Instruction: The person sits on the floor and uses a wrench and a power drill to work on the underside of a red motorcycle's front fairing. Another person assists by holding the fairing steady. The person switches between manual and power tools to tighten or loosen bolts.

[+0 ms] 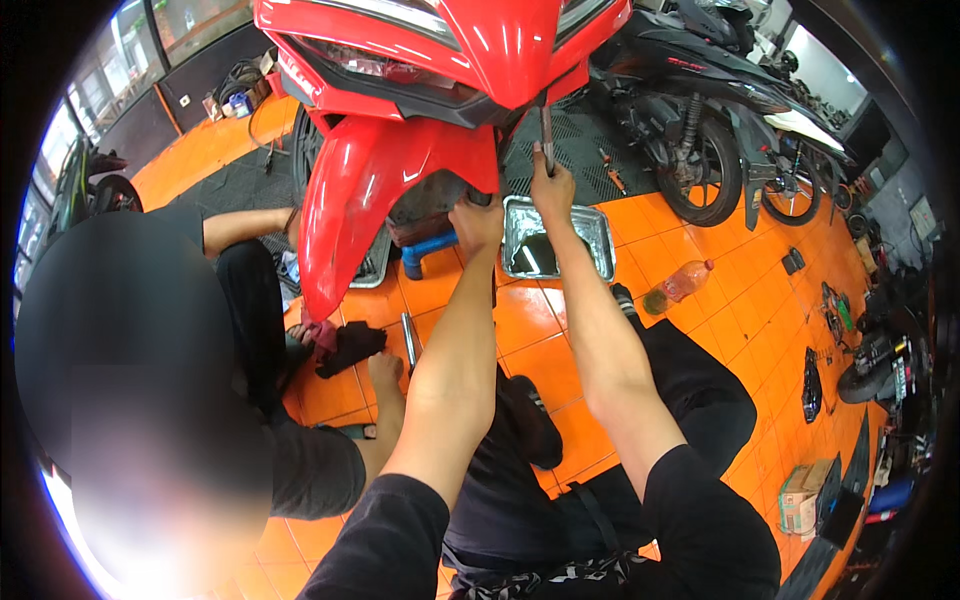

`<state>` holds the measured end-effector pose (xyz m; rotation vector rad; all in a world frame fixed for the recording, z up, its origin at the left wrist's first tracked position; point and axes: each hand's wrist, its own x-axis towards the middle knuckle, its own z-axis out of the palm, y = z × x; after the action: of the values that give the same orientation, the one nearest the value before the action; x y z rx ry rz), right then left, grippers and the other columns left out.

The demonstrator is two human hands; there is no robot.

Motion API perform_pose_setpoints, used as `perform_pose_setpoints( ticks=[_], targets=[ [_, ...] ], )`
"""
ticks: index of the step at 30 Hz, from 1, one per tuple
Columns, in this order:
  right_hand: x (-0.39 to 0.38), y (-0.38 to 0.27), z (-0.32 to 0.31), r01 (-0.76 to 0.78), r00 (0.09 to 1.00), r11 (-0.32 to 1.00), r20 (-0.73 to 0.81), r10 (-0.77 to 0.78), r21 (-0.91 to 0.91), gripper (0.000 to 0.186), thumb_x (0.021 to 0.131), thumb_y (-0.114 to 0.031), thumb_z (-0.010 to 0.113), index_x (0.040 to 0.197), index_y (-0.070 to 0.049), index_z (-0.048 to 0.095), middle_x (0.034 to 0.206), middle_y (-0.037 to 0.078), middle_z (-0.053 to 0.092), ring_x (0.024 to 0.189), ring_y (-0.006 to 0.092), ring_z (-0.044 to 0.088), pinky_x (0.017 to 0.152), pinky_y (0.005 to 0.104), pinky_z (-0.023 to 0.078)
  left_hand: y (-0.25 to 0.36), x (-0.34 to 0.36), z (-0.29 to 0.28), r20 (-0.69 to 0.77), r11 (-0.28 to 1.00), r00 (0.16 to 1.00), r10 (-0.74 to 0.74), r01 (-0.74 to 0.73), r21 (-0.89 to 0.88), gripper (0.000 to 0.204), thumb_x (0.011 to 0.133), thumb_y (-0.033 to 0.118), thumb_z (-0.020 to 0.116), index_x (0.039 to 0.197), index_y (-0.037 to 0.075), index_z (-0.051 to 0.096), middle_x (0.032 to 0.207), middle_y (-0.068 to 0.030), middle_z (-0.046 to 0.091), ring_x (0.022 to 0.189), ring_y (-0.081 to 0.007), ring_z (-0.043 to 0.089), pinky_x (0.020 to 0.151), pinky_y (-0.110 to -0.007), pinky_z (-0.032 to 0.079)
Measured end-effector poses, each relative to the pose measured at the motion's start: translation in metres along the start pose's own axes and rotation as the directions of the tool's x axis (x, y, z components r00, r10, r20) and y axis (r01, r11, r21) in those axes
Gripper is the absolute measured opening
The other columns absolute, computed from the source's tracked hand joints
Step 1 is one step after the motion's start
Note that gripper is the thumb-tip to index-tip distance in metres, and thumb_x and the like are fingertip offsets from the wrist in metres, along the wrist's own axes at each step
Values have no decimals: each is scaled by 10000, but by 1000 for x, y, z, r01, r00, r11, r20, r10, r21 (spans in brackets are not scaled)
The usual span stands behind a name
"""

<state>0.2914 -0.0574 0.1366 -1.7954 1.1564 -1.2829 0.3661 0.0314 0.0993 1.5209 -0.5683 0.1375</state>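
Observation:
The front of a red motorcycle (pixel 380 170) fills the upper middle. My left hand (pixel 478 222) is closed around a dark part beside the lower edge of its red fender; what exactly that part is, I cannot make out. My right hand (pixel 551 185) grips an upright metal bar (pixel 546 128) below the red fairing. Beneath and between my hands, a metal tray (pixel 600 255) holds dark liquid. A blue support (pixel 425 252) shows under the bike, to the left of the tray.
A co-worker (pixel 230 330) sits at left near dark and red rags (pixel 350 350) and a metal tube (pixel 409 340). A plastic bottle (pixel 678 287) stands right of the tray. A black motorcycle (pixel 715 110) is at upper right; tools (pixel 835 310) and a cardboard box (pixel 803 498) lie along the right.

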Motion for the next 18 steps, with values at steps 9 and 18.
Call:
perform_pose_setpoints(
  ticks=[9,18],
  targets=[
    [1,19,1,130,989,990,-64,-134,-60,714,957,-566,464,731,89,638,673,294,600,734,475,625,703,518,437,7,-5,-2,111,991,985,-135,132,34,377,770,209,707,1017,-69,647,946,-334,643,983,-459,613,799,-484,512],
    [-1,2,-1,95,993,995,-71,-94,7,706,958,-556,473,697,82,627,636,290,582,715,486,610,685,518,439,11,0,-4,99,996,992,-83,85,-9,362,776,184,677,991,-104,637,922,-359,629,978,-444,620,778,-475,513]
  ],
)
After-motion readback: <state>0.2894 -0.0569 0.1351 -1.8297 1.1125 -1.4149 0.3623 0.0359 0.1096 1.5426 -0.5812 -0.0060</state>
